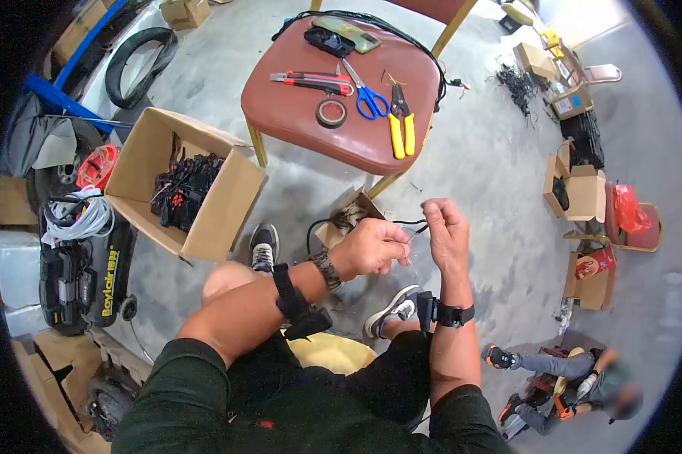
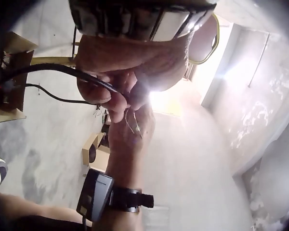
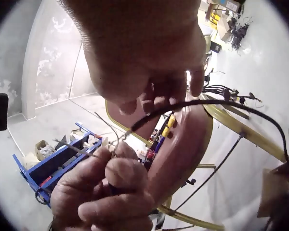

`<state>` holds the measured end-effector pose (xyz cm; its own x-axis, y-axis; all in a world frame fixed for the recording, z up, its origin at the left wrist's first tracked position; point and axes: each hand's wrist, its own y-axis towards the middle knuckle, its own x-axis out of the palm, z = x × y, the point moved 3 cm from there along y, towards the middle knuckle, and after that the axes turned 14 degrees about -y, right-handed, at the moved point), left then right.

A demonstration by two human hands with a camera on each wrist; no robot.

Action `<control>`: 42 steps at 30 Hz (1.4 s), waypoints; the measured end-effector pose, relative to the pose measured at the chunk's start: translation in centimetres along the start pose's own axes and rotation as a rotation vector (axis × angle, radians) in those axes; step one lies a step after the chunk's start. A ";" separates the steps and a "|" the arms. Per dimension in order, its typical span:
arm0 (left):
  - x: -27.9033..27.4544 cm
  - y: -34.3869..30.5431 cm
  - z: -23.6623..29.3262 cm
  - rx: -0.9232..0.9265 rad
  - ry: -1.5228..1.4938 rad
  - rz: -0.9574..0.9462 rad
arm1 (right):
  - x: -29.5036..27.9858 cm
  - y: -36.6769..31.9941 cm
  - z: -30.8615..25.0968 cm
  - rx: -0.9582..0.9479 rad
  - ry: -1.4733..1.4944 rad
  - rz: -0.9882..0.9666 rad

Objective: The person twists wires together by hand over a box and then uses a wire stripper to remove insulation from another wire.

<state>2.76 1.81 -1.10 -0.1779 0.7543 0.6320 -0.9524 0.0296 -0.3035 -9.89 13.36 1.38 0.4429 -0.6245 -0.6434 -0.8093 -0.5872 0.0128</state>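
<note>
My left hand (image 1: 367, 246) pinches thin stripped wires (image 3: 116, 140) at the end of a black cable (image 3: 207, 102); its thumb and fingertips meet there in the right wrist view. Beside it, my right hand (image 1: 448, 236) holds the cable a short way from the bare strands, fingers bent over it. Loose thin wires (image 2: 133, 126) stick out below the left fingertips in the left wrist view. Part of the cable is hidden behind the hands.
A red chair (image 1: 295, 113) in front bears scissors (image 1: 371, 101), yellow-handled pliers (image 1: 401, 125), tape (image 1: 331, 113), red cutters and a phone. An open carton (image 1: 224, 216) of black parts stands at left. Another person sits on the floor at lower right.
</note>
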 end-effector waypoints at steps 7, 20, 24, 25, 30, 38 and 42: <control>-1.7 -0.3 -0.2 0.034 -0.107 0.024 | 0.8 6.3 -4.0 -0.195 -0.356 0.005; -4.3 -2.2 3.1 0.099 -0.137 0.007 | 2.5 13.9 -2.3 0.082 -0.302 -0.193; -4.6 -2.4 4.1 0.138 -0.140 -0.036 | 0.0 9.6 -1.4 0.219 0.427 -0.208; -4.7 -2.3 4.4 0.155 -0.142 -0.048 | -0.5 7.3 -1.7 0.195 0.584 -0.200; -5.3 -2.5 5.3 0.238 -0.212 -0.049 | 0.5 -2.3 -3.1 0.168 1.007 -0.239; -4.4 -3.2 5.9 0.229 -0.181 -0.004 | 4.7 -7.9 -0.5 0.387 0.843 -0.312; -3.5 -4.1 6.5 0.379 0.136 0.086 | 5.1 -8.8 -0.7 0.311 0.739 -0.416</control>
<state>5.71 -5.18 2.60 -0.2505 0.8241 0.5081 -0.9638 -0.2615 -0.0511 -0.22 15.02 -1.49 0.7711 -0.6276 0.1074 -0.5488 -0.7406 -0.3877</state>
